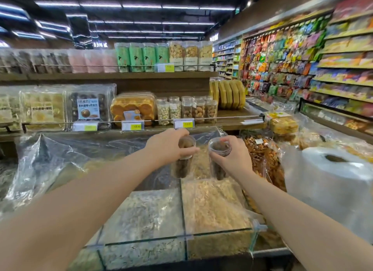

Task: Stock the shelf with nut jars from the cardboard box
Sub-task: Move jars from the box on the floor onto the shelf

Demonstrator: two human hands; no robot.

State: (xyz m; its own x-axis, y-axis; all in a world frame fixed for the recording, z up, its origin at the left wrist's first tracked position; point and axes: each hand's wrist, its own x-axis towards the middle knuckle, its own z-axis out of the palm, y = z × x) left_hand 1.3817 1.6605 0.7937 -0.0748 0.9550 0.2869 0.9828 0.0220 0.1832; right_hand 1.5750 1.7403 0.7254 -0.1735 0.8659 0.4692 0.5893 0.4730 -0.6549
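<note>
Gripping one clear nut jar apiece, both hands are held out side by side in the air.

- Left hand (169, 147): fingers and thumb curled round the upper part of the left jar (181, 168), which holds dark brown nuts and hangs roughly upright below the palm.
- Right hand (232, 159): fingers curled round the right jar (219, 149) just under its clear lid. The jar tilts so the lid faces the camera, and its contents are also dark.
- The two jars are near each other but not touching.
- Shelf (232, 117): wooden, beyond and above both hands. The shelved jars (187, 109) of pale and tan nuts stand in a cluster directly beyond the hands, behind a rail carrying a yellow price tag (184, 123).
- Glass bins (181, 238): below both hands, filled with loose dried goods under a plastic sheet (60, 149).
- Roll of plastic bags (331, 180): to the right of the right hand.
</note>
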